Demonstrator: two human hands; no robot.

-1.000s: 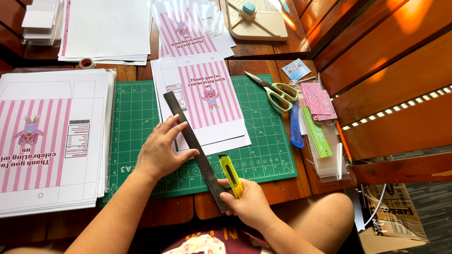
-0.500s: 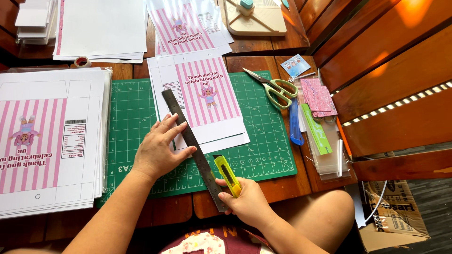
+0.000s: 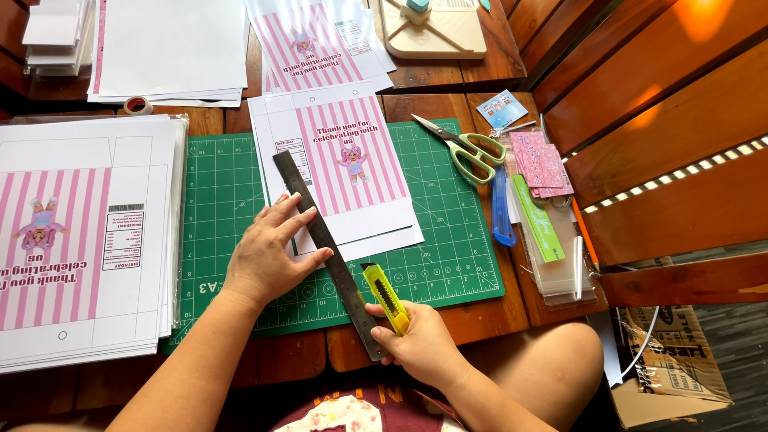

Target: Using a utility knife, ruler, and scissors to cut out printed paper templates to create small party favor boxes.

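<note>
My left hand (image 3: 270, 250) presses flat on a dark metal ruler (image 3: 320, 236) that lies diagonally across a pink-striped printed sheet (image 3: 340, 172) on a green cutting mat (image 3: 448, 240). My right hand (image 3: 420, 344) grips a yellow utility knife (image 3: 386, 296) at the ruler's near end, its tip against the ruler's right edge, just below the sheet's lower border.
A stack of pink-striped printed sheets (image 3: 76, 240) lies at the left. Green-handled scissors (image 3: 464, 148), a blue pen (image 3: 501, 212) and pink and green paper pieces (image 3: 540, 184) sit right of the mat. More sheets (image 3: 172, 48), a tape roll (image 3: 138, 105) and a wooden tool (image 3: 432, 28) lie beyond.
My right hand has drawn the yellow knife down along the ruler toward me, off the sheet's lower edge. My left hand keeps holding the ruler in place.
</note>
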